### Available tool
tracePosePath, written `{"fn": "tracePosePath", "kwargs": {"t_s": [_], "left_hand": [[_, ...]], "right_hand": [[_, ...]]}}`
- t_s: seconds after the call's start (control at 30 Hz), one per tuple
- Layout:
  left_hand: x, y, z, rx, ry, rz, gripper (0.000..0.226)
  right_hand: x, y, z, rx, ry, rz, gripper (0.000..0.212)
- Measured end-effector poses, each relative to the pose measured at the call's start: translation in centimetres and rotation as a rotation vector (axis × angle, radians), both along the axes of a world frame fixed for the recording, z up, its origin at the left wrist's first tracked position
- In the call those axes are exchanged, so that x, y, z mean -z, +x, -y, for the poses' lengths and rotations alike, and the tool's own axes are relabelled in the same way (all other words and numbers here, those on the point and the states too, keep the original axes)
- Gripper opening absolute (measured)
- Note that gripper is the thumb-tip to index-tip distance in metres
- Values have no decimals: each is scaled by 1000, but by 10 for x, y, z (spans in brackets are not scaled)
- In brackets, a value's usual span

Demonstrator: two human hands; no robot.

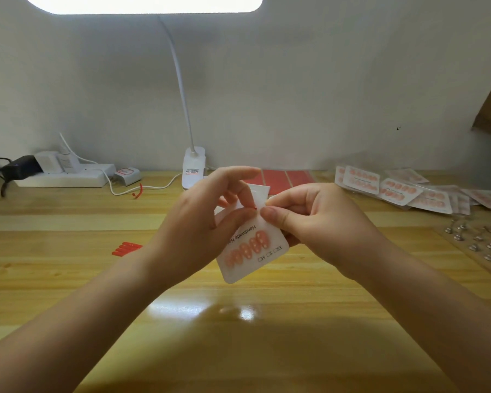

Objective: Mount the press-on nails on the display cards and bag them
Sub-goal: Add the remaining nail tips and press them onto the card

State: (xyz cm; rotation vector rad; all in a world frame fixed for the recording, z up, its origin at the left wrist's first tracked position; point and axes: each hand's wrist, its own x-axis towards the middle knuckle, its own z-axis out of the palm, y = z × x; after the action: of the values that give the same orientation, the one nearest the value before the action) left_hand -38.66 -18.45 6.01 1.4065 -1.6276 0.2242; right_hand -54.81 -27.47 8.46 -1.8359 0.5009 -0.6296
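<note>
A white display card [262, 255] printed "Handmade Nails" carries a row of pink press-on nails [247, 248] and hangs tilted above the wooden table [68, 273]. It sits inside a clear bag whose top flap [260, 191] stands up between my hands. My left hand [210, 219] grips the card's left edge, thumb on its face. My right hand [309, 217] pinches a thin red strip at the flap, thumb against forefinger.
A pile of bagged nail cards [400, 188] lies at the back right. Loose nails on stands [476, 245] fill a tray at the right edge. Red adhesive sheets [289, 178], a clip lamp [192, 168], a power strip [65, 177] and red strips [126, 248] lie around.
</note>
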Motion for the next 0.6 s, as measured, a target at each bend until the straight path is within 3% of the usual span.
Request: {"fn": "tracePosePath", "kwargs": {"t_s": [0.13,0.33,0.6], "left_hand": [[2,-2,0,5,-83,107,31],[4,0,0,-25,-211,155,42],[10,1,1,-86,-366,288,33]], "right_hand": [[-3,-1,0,7,99,33,6],[-7,-3,1,-12,107,39,11],[-7,-2,2,-12,113,52,12]]}}
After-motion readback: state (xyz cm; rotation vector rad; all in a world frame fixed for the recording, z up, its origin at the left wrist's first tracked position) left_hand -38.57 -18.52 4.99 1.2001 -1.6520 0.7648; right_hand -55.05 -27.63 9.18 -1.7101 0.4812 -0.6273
